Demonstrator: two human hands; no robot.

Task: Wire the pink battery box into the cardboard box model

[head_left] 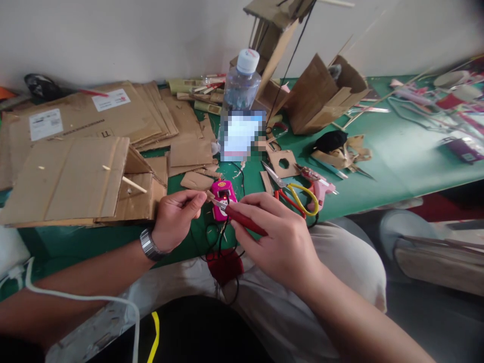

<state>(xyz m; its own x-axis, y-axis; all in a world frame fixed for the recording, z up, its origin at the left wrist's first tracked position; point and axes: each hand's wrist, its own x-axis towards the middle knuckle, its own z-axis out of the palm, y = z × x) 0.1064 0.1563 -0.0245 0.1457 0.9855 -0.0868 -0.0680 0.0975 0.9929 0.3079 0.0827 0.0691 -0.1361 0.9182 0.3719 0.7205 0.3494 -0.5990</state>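
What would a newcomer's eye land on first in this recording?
Probably the red-handled knife in the right hand, pointed at a small brown piece pinched in the left hand. Close by, a magenta power socket stands out against the green table. Farther back stands a white-capped clear plastic bottle; right of the socket lie scissors with a yellow handle loop.

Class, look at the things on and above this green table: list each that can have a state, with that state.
Left hand, pinching a small scrap
Right hand, gripping the red-handled knife
Red-handled knife, blade bare, close to the small scrap
Bottle, upright, capped
Screen, lit, contents pixelated
Pink box, red light on
Glue gun, lying down, unheld
Scissors, lying down, unheld; blade opening unclear
Cardboard box, open-topped
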